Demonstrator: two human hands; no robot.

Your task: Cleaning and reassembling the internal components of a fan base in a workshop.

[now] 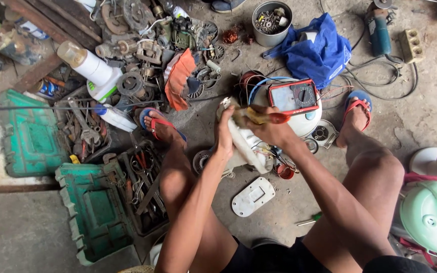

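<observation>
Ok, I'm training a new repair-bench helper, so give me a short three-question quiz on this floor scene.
1. True or false: the left hand grips the white plastic appliance housing.
2. Which lies on the concrete floor nearest the person's knees?
A. flat white plastic cover plate
B. blue cloth bag
C. grey metal bucket of small parts
3. Fill in: the right hand holds a tool with a ____ handle beside the red-framed multimeter.

Key: 1 true; 2 A; 3 yellow.
</observation>
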